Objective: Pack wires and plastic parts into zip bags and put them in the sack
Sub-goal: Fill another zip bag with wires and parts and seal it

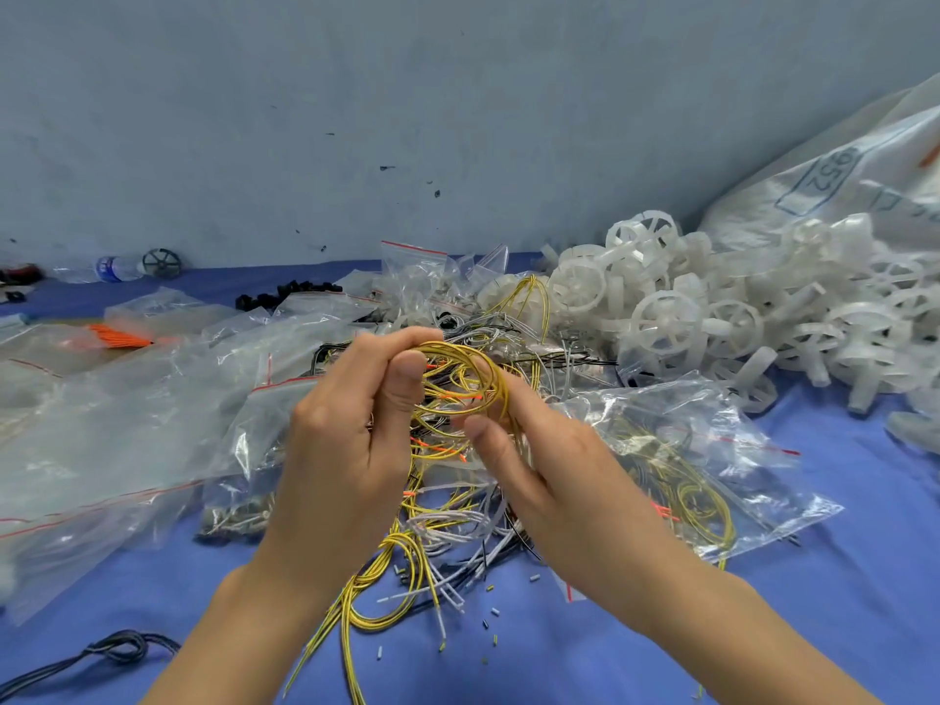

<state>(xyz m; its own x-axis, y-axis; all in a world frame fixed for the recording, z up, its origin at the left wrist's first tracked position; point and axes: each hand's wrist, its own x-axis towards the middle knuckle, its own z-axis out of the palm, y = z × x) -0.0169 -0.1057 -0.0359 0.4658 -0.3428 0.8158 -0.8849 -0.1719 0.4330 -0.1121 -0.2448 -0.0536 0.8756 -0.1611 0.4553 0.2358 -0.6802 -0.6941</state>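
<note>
A loop of thin yellow insulated wires (460, 371) is held up between both hands. The left hand (346, 440) has its fingers curled over the loop's top left edge and its thumb pressed against the strands. The right hand (552, 480) closes on the loop's right side, thumb in front. Its other fingers sit behind the wires and are mostly hidden, so how they lie cannot be told.

Directly beneath the loop a loose tangle of yellow, white and black wires (437, 526) trails over the blue cloth-covered table (854, 592). Several strands run off the bottom edge.

Just right of the loop lies a clear zip bag holding more yellow wires (692, 475). Left of the loop is a pile of clear, red-striped zip bags (127, 414), whose contents are hard to make out.

Behind the loop and to its right sits a heap of translucent white plastic wheel-shaped parts (712, 318). Beyond that is a white woven sack (834, 185), cut off by the right edge, its printed marking only partly legible.

Far left of the loop, a dark knotted cable (114, 648) leaves the lower corner.
</note>
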